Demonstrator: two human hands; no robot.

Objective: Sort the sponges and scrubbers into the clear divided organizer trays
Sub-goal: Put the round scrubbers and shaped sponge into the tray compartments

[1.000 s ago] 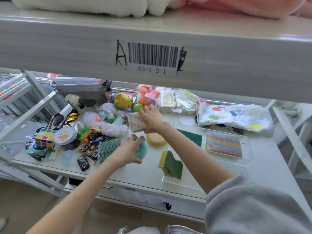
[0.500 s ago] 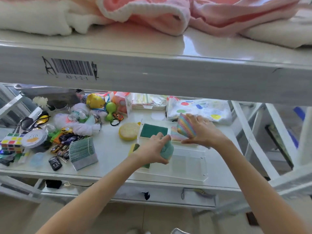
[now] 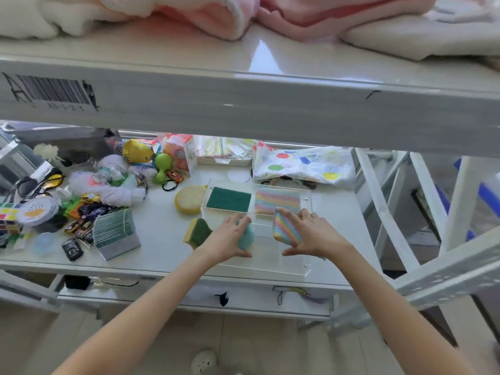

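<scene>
A clear divided organizer tray (image 3: 304, 269) lies on the white shelf. Its far compartments hold a green scrub pad (image 3: 228, 199) and a rainbow-striped sponge (image 3: 277, 201). My left hand (image 3: 230, 236) grips a teal round scrubber (image 3: 247, 235) over the tray's near-left part. My right hand (image 3: 308, 234) holds a second rainbow-striped sponge (image 3: 286, 230), tilted, over the near-right part. A yellow-and-green sponge (image 3: 197, 232) leans at the tray's left edge. A yellow round scrubber (image 3: 190, 203) rests just left of the tray.
A heap of toys, toy cars (image 3: 86, 212), a puzzle cube (image 3: 8, 217) and a grey-green brush pad (image 3: 115, 231) fills the shelf's left. A dotted cloth (image 3: 303, 165) lies behind the tray. An upper shelf edge (image 3: 243, 104) hangs overhead.
Both hands came from the toy heap at left to the tray, carrying the teal scrubber and the striped sponge, and now sit lower over its near compartments. The view shifted right.
</scene>
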